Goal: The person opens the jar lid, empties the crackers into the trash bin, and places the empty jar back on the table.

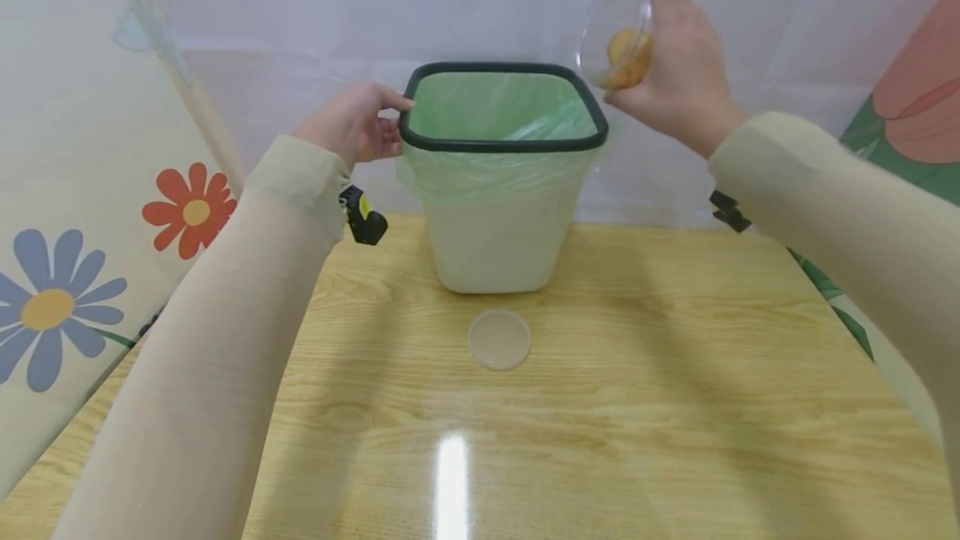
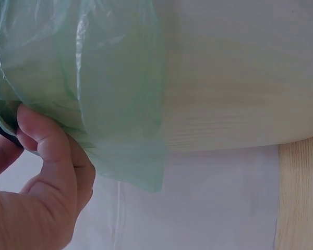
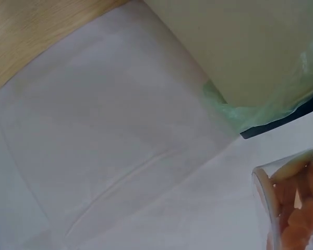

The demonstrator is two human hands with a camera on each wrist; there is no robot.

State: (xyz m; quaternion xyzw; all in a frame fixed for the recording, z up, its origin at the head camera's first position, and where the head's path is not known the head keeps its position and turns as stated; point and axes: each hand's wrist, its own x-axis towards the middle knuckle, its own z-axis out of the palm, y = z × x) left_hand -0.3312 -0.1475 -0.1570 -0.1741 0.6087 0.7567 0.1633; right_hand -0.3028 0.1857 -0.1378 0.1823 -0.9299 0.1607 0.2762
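A white trash bin (image 1: pixel 502 223) with a dark rim and a green plastic liner (image 1: pixel 480 169) folded over it stands on the table. My left hand (image 1: pixel 363 122) grips the bin's rim at its left side; the left wrist view shows the fingers (image 2: pixel 47 140) at the liner's edge. Above and right of the bin, my right hand (image 1: pixel 686 65) holds a clear round container (image 1: pixel 615 11), tilted toward the bin. Yellow-orange contents (image 1: pixel 626 48) show inside it. In the right wrist view the container (image 3: pixel 266 195) is partly cut off, and its contents are hard to make out.
On the wooden table (image 1: pixel 637 407), a round translucent lid (image 1: pixel 498 340) lies in front of the bin. A pale cloth or sheet (image 1: pixel 300 7) hangs behind. Flower-patterned panels (image 1: pixel 67 173) flank the table at left and right.
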